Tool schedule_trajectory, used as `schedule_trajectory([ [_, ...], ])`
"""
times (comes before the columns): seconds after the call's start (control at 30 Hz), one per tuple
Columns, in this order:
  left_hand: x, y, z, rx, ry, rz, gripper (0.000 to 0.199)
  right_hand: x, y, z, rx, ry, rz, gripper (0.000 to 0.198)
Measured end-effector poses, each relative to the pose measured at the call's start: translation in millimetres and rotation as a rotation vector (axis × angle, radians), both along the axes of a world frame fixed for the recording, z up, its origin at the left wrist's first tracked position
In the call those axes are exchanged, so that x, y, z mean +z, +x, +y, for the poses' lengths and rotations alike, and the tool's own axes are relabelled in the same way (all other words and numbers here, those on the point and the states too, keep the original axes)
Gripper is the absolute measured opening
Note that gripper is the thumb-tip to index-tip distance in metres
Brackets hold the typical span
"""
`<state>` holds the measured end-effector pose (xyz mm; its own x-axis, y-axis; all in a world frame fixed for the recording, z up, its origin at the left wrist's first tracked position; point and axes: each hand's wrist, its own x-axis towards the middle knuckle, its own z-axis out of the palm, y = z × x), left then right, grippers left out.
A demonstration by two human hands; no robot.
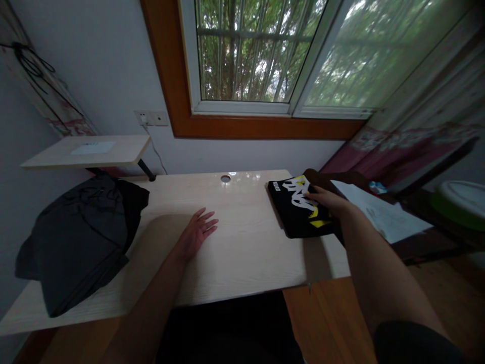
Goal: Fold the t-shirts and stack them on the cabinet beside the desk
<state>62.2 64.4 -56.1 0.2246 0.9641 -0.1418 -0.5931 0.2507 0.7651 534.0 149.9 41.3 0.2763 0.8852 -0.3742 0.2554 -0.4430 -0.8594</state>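
A folded black T-shirt point(299, 220) with white and yellow lettering lies at the right end of the pale wooden desk point(242, 253). My right hand point(328, 199) rests on top of its right part, fingers stretched out over the print and not wrapped round the cloth. Near the middle of the desk, my left hand point(196, 235) is open and holds nothing, its fingers spread apart. Further left, a dark grey garment point(83, 232) sits in a loose heap, apart from my left hand.
A small raised shelf point(129, 149) with a paper on it stands at the desk's back left. Behind the desk are a wall socket point(151, 118) with a cord and a barred window point(257, 55). A white sheet point(379, 210) and a green container point(460, 207) are at right.
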Motion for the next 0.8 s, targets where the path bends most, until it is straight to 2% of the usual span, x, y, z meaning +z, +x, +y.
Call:
schedule_trajectory([
  [0.07, -0.5, 0, 0, 0.005, -0.009, -0.001, 0.056, -11, 13, -7, 0.010, -0.008, -0.042, 0.063],
  [0.2, -1.3, 1, 1, 0.013, -0.025, -0.004, 0.053, -27, 40, -24, 0.124, -0.066, 0.004, 0.102],
  [0.3, -2.0, 1, 1, 0.020, -0.026, -0.006, 0.050, -37, 52, -30, 0.142, -0.049, -0.063, 0.115],
  [0.4, -2.8, 2, 2, 0.031, -0.045, 0.006, 0.048, -49, 57, -27, 0.113, 0.026, -0.246, 0.111],
  [0.57, -2.0, 3, 1, 0.047, -0.053, 0.018, 0.045, -66, 58, -15, 0.080, 0.149, -0.660, 0.092],
  [0.73, -1.8, 3, 1, 0.047, -0.057, 0.023, 0.041, -69, 52, -19, 0.096, 0.116, -0.823, 0.078],
  [0.8, -3.4, 3, 1, 0.041, -0.043, 0.023, 0.040, -66, 46, -22, 0.102, 0.150, -0.926, 0.072],
])
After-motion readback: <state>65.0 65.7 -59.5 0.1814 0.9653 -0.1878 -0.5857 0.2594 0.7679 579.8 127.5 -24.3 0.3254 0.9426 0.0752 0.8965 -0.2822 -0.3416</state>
